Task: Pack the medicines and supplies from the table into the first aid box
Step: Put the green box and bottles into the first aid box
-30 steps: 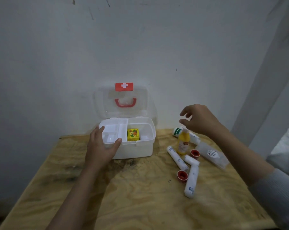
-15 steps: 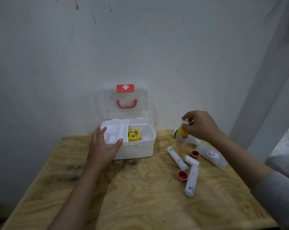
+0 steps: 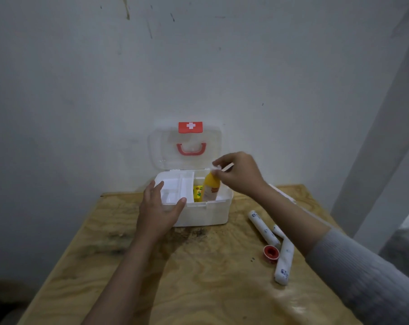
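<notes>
The white first aid box [image 3: 205,215] stands open against the wall, its clear lid [image 3: 187,148] with a red handle upright. My left hand [image 3: 158,209] rests on the box's front left corner, fingers over the inner tray [image 3: 173,188]. My right hand [image 3: 238,174] pinches the white cap of a yellow bottle [image 3: 211,187], which hangs partly inside the right compartment beside a small yellow packet [image 3: 197,193]. White bandage rolls [image 3: 263,228] [image 3: 284,263] and a red-rimmed tape roll [image 3: 271,252] lie on the table to the right.
The plywood table [image 3: 187,273] has a dark stain in front of the box. My right forearm hides other items behind it; a pale edge [image 3: 283,195] shows near the wall. A white wall is directly behind, and a pillar stands at the right.
My right hand took the yellow bottle by its cap, lifted it off the table and carried it left over the box, lowering it into the right compartment. The left hand stayed on the box.
</notes>
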